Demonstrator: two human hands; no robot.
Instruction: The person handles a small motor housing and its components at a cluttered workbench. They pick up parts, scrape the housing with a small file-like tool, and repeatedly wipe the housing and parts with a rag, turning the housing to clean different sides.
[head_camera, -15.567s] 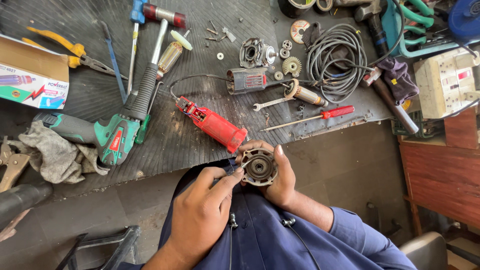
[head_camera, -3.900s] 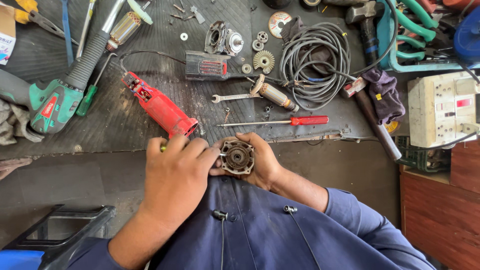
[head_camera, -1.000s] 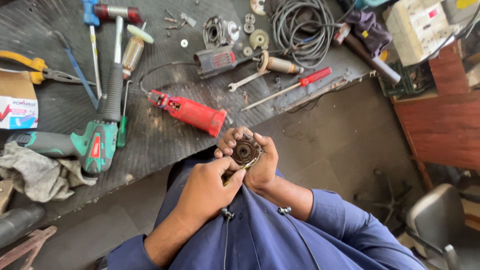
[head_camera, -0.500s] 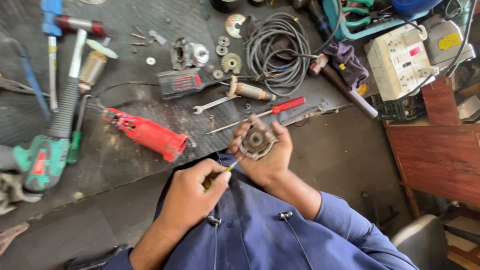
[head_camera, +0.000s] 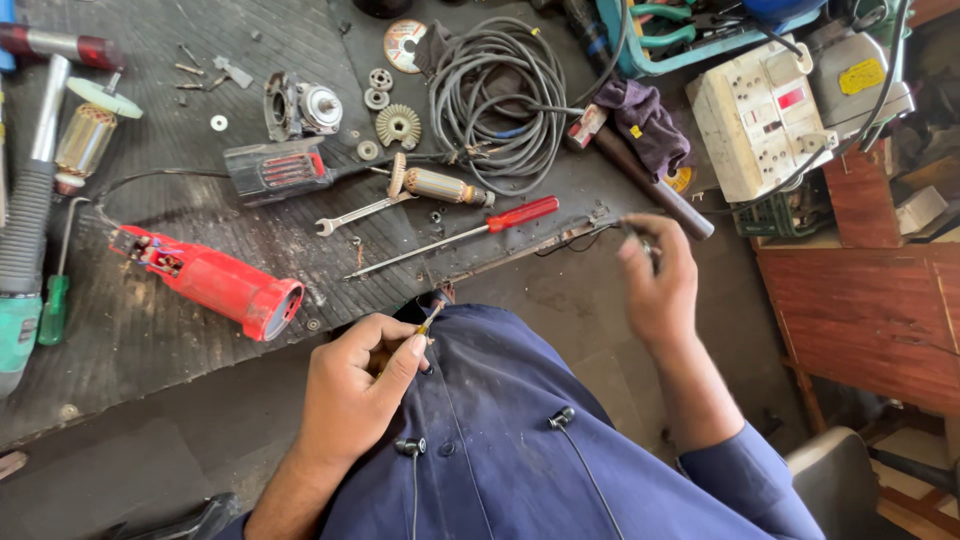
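— What is the left hand gripping?

— A small screwdriver with a yellowish shaft, pinched between thumb and fingers close to the chest, its tip rising just above the blue shirt near the edge of the surface.

— And the right hand?

— Raised out to the right, beyond the surface's edge, fingers closed on something small and dark. It is too small to tell what it is.

— What lies closest to the hands?

— A red tool housing lies just left of the left hand, its open round mouth facing the person. Further up are a red-handled screwdriver, a small spanner and a motor armature with copper windings.

— And farther back?

— A dark grey motor casing with red vents, a bevel gear, a gearbox head, washers and screws. A coil of grey cable sits beside a purple rag and a hammer handle. At the right stands a cream socket box. At the left edge a green power tool and another armature.
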